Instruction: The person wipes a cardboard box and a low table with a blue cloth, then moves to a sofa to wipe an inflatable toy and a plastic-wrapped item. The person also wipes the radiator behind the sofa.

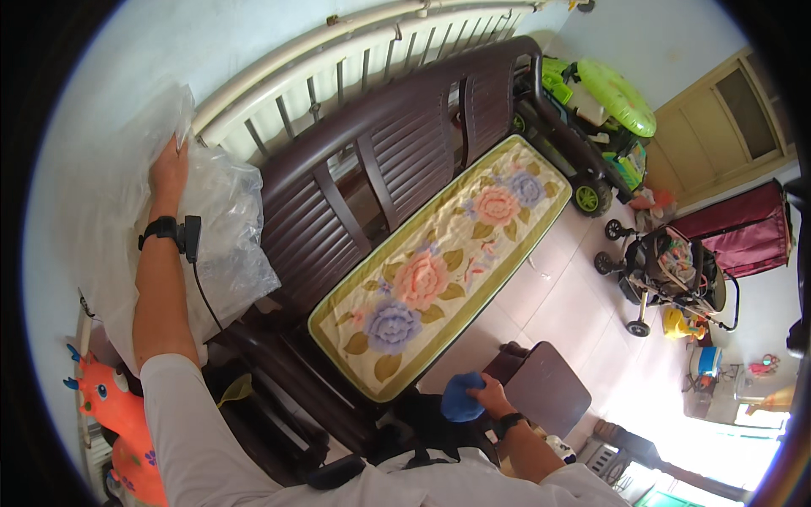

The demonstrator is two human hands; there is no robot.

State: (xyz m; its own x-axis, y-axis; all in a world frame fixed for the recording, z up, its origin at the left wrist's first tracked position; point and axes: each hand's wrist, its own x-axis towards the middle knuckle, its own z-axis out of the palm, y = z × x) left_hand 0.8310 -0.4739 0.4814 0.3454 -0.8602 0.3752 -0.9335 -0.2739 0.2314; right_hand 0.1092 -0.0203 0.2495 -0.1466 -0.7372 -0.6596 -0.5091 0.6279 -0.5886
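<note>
My left hand [170,168] is raised by the wall, gripping a sheet of clear plastic [228,222]. The plastic hangs in creased folds around the hand and forearm, and some fingertips are hidden in it. Low on the right, my right hand [493,396] holds a bunched blue cloth [462,398]. A dark brown slatted wooden bench [405,152] stands before me, carrying a long seat cushion [472,256] with a flower print and a green border.
White radiator pipes [304,82] run along the wall behind the bench. An orange toy animal [123,412] stands at lower left. A brown stool [548,390] is beyond my right hand. Farther right are a stroller [671,266] and a green-wheeled toy car [589,196] holding an inflatable ring [618,95].
</note>
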